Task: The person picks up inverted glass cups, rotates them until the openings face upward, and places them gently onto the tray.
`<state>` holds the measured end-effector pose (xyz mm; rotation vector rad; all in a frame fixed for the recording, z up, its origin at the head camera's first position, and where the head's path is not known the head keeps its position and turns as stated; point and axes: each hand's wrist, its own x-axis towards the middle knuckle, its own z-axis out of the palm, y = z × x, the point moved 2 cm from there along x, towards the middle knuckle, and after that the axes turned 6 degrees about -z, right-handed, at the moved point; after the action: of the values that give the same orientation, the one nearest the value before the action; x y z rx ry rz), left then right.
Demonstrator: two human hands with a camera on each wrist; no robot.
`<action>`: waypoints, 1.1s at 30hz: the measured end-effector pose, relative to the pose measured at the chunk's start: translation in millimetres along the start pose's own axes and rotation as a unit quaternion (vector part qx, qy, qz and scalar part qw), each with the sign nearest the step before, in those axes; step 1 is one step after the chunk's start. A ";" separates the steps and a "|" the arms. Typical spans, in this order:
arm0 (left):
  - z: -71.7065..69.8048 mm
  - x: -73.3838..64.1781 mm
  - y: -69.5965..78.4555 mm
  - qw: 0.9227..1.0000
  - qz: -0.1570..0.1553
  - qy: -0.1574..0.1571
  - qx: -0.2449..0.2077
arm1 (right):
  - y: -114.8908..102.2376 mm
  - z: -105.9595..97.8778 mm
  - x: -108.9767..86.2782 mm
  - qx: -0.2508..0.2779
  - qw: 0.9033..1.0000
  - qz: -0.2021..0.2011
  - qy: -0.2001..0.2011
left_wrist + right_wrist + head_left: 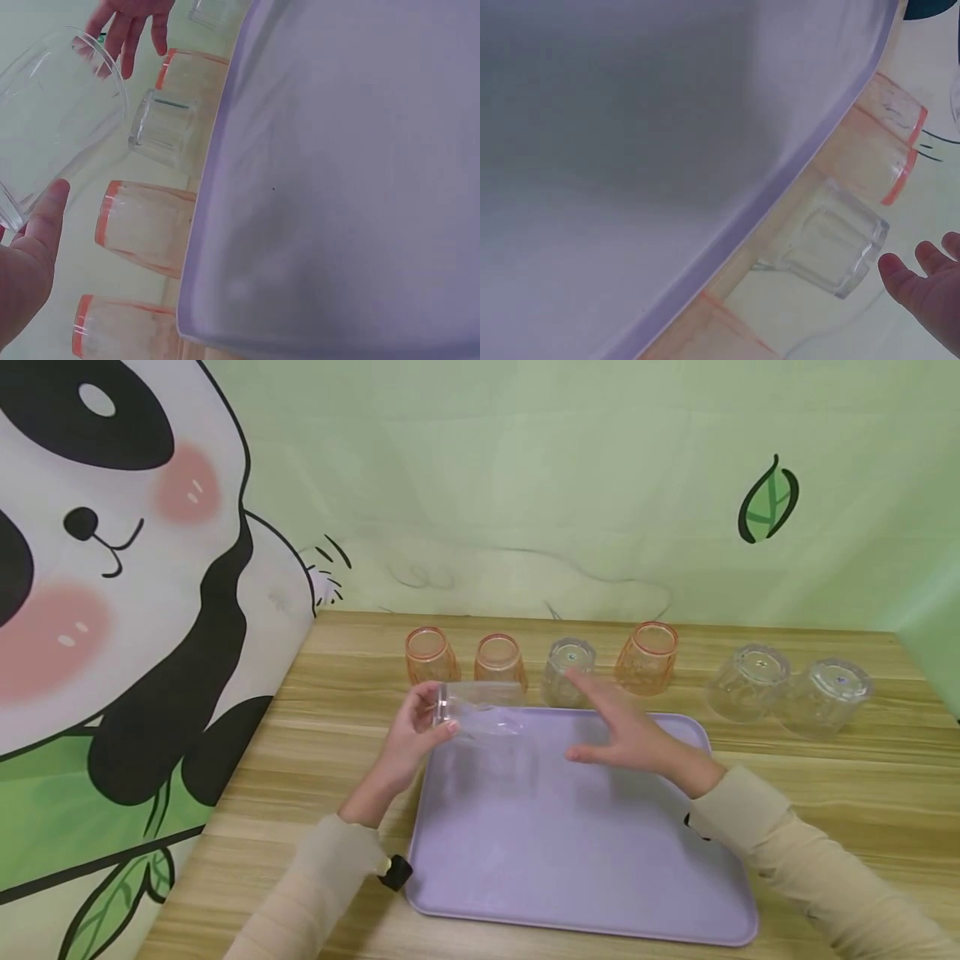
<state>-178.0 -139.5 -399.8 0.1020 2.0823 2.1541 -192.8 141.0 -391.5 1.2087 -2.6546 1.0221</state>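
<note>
My left hand [405, 735] grips a clear glass [483, 710] near its base, the thumb along its side. The glass lies sideways in the air over the back left of a lavender tray [585, 852], its mouth towards my right. In the left wrist view, the held glass [60, 112] has its round rim in front of the other hand. My right hand [633, 735] is over the tray's back edge with thumb and fingers spread, holding nothing. Its fingers overlap an upside-down clear glass [567, 677] behind the tray; the right wrist view shows fingertips [896, 274] beside that glass.
Behind the tray stand three orange-tinted glasses [647, 662], two at the left and one right of the clear one. Further right, two upside-down clear glasses [750, 685] stand close together. A green panda-print backdrop [525, 485] rises behind the wooden table [300, 777].
</note>
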 end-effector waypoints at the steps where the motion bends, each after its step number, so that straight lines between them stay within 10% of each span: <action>1: 1.0 -0.3 -0.1 1.000 -0.001 -0.004 -0.008 | -0.8 1.3 0.8 0.002 1.000 0.000 0.000; 33: 28.1 -4.1 1.7 0.986 0.004 -0.080 -0.144 | -23.2 31.7 20.8 0.170 0.985 0.006 0.036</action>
<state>-169.9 -112.5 -396.8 0.2414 1.6697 2.3394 -184.5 97.8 -397.2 1.1781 -2.5045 1.5390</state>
